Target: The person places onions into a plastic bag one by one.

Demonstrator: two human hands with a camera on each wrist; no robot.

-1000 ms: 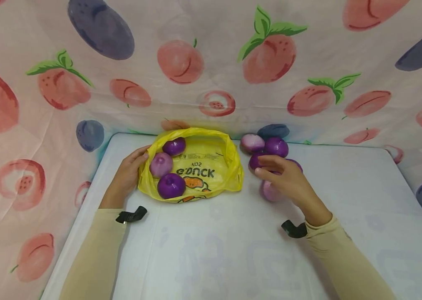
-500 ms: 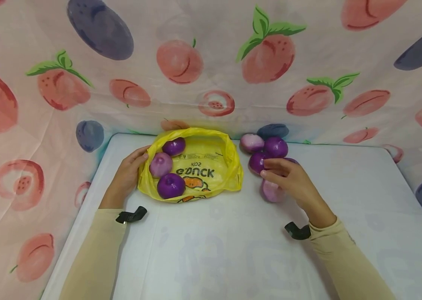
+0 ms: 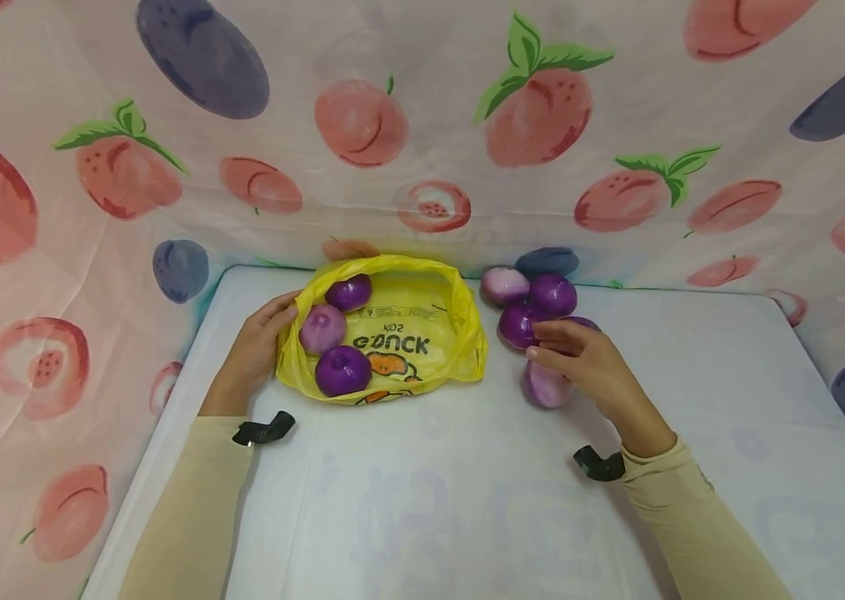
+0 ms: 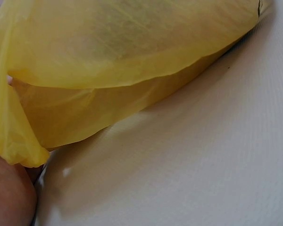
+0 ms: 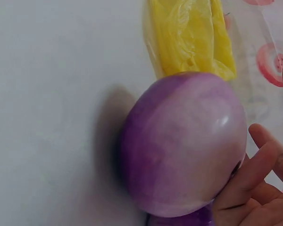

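Observation:
A yellow plastic bag lies with its mouth open on the white table, printed lettering showing inside. Three red onions rest along its left side: a dark one at the back, a paler one in the middle and a dark one in front. My left hand grips the bag's left rim; the thumb is hidden by plastic. To the bag's right, my right hand hovers with loosely bent fingers over several more red onions. Nearest to it is a pale purple onion, which the fingers appear to hold nothing of.
Behind the right hand, a pale onion and dark onions sit by the back edge, against a fruit-patterned cloth. The white tabletop extends in front. Black camera mounts stick out from both wrists.
My right hand has drawn slightly right and toward me, uncovering more of the dark onion and the pale onion beneath it. The left hand and the bag have stayed put.

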